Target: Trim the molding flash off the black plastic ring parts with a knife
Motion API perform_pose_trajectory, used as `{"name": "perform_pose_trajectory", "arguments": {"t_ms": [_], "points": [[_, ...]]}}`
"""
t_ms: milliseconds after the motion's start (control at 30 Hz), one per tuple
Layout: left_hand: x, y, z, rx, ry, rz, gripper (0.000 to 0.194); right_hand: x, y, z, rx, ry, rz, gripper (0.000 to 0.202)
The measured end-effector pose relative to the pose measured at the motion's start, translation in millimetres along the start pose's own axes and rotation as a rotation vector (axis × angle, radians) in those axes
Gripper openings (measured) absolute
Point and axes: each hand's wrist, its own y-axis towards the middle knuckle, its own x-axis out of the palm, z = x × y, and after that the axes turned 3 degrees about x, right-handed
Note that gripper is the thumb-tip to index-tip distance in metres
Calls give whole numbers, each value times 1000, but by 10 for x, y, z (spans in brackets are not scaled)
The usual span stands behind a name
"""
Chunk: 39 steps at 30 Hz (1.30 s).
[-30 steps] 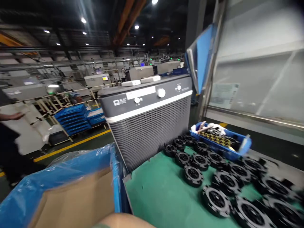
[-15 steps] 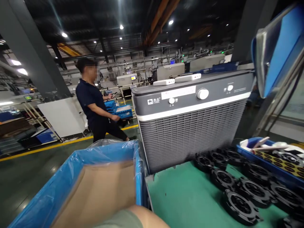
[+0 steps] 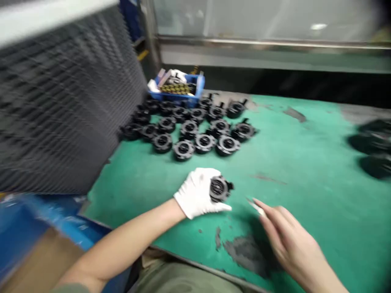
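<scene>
Left hand [image 3: 198, 194], white-gloved: fingers wrapped round the far side of a black round part [image 3: 218, 188], thumb stretched along the near side, so closed on it, ringed face upward; whether the part rests on the surface [image 3: 308, 179] or is raised a little, cannot tell. Right hand [image 3: 293, 240], bare: thumb and fingers pinched on a slim pale tool [image 3: 257, 207], its thin tip aimed at the part, a gap of green between them; kind of tool too blurred to name. Judgement on working well: the left grip should stay firm and low on the rim, the stretched thumb clear of the tip's path, since cloth would hardly stop a point; bring the tip in slowly at a shallow angle, right wrist steadied on the surface, light pressure, turning the part rather than reaching across it. A slip toward the glove looks the main risk. Beyond the hands: similar parts [image 3: 197, 116] grouped close together, a blue bin [image 3: 175, 97] behind them. Far right, more dark pieces [image 3: 378, 165], smeared by motion. Left, a grey slatted unit [image 3: 73, 101]; below it, a blue-lined container [image 3: 71, 228] with brown board [image 3: 39, 258] inside.
</scene>
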Motion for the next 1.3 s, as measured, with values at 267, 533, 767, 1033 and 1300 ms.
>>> {"name": "perform_pose_trajectory", "arguments": {"t_ms": [267,533,767,1033,1300], "points": [[46,-152,-68,222,71,60,107,21,-244,-210,27,-93,-123,38],[86,-149,-89,278,9,118,99,57,-134,-302,-48,-274,-117,31],[-18,-151,-34,269,-36,-54,93,-69,-49,-173,-72,-221,-95,29],[-63,-67,-28,357,-159,-248,112,-128,-250,156,122,-61,-111,20],[166,251,134,420,-212,-442,107,-187,-279,189,24,-192,-194,26]]}}
